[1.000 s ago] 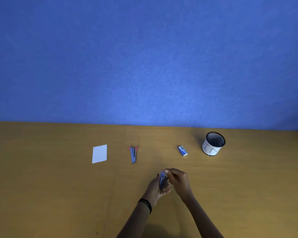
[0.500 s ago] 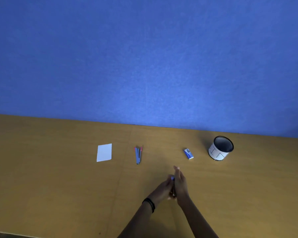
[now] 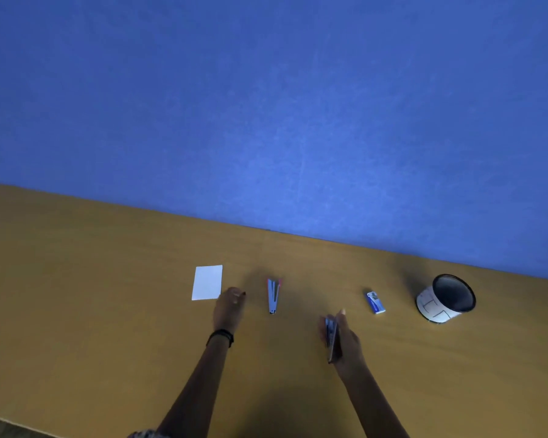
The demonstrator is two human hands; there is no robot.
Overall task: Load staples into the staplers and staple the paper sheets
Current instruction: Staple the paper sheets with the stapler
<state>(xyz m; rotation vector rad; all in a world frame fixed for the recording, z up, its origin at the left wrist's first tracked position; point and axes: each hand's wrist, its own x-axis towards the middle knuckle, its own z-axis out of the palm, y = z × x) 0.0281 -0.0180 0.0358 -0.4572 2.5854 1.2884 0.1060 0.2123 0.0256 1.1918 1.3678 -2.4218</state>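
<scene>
A small stack of white paper sheets point(image 3: 207, 282) lies on the wooden table point(image 3: 108, 311). My left hand point(image 3: 229, 308) reaches toward its near right corner, fingers curled and holding nothing. A blue and red stapler point(image 3: 274, 295) lies on the table between my hands. My right hand point(image 3: 345, 338) holds a second small stapler point(image 3: 330, 335) just above the table. A small blue staple box point(image 3: 375, 302) lies to the right of that hand.
A white cup with a dark inside point(image 3: 446, 299) stands at the right, near the blue wall point(image 3: 266, 105). The table's near edge shows at the bottom left.
My hands have parted. The left hand let go of the held stapler and moved left toward the paper. The right hand keeps the stapler. The camera view tilted.
</scene>
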